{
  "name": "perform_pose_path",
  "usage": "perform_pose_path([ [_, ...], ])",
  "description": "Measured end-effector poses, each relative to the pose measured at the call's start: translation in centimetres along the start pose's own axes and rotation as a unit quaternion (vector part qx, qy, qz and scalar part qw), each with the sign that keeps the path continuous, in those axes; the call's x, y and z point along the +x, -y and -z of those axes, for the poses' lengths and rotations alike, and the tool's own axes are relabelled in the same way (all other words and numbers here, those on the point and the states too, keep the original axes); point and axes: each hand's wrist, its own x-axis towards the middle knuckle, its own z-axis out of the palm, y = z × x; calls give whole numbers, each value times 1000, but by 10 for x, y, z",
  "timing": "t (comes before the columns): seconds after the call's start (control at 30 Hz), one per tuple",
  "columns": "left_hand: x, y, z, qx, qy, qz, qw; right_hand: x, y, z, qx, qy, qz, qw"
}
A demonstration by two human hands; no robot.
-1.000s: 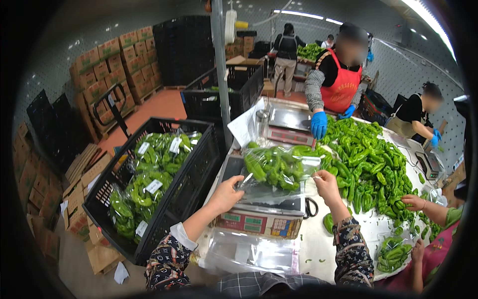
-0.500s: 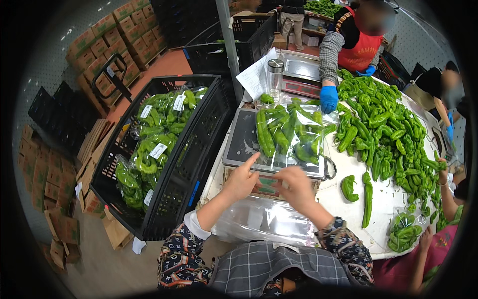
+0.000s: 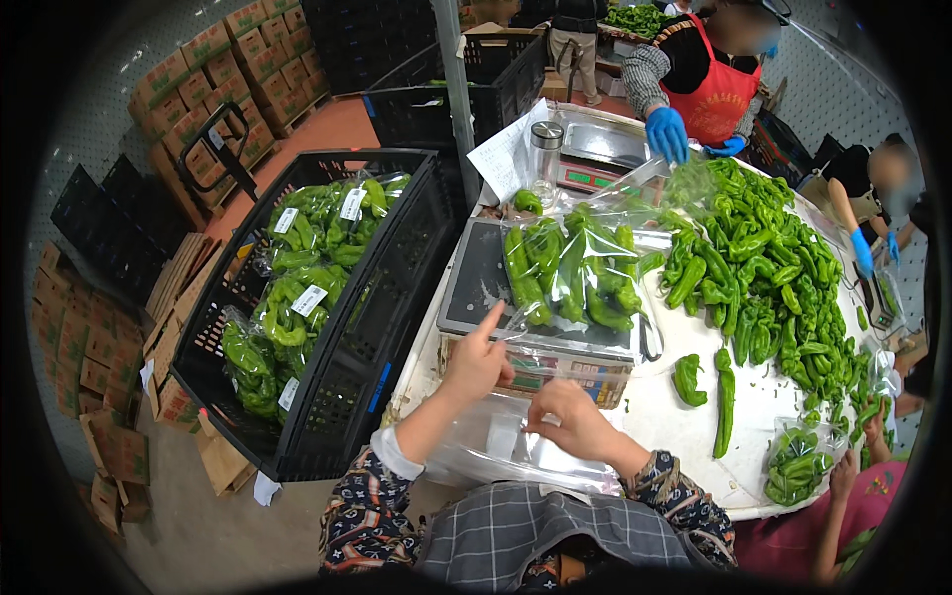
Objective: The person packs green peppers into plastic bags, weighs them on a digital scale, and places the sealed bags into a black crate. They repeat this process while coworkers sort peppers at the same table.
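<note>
Pepper bag (image 3: 572,270): laid on scale (image 3: 472,288), counter (image 3: 650,436) beneath | judged lightish, slick, floppy, bruisable; best cradled from below | left grip (image 3: 473,367): index extended, thumb apart, near bag's edge | right grip (image 3: 577,421): curled above clear plastic (image 3: 461,444), closure can't be told

Bright, even light washes the desk (image 3: 650,446); glare streaks the pepper bag (image 3: 572,273) and the plastic film (image 3: 504,441) at six o'clock. Fisheye curvature ends in a black rim. Cartons (image 3: 213,84) at ten o'clock look dimmer, perhaps softer; a co-worker's face (image 3: 746,28) toward one o'clock is blurred.
</note>
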Motion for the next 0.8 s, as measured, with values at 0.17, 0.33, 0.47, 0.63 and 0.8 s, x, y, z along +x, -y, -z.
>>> perform_pose_path([
  [0.17,-6,4,-6,49,10,-27,998,7,-8,-7,-76,-162,-43,983],
  [0.33,-11,-4,-10,169,-4,-62,984,22,-19,-22,-176,-135,-40,974],
  [0.47,-6,6,-10,122,-22,-84,989,16,-15,-11,-83,-43,-44,995],
  [0.63,-7,10,10,-28,-9,-27,999,-34,-11,33,198,-160,-108,961],
  [0.8,-19,12,22,-67,42,10,997,-145,-76,186,361,-524,-103,765],
])
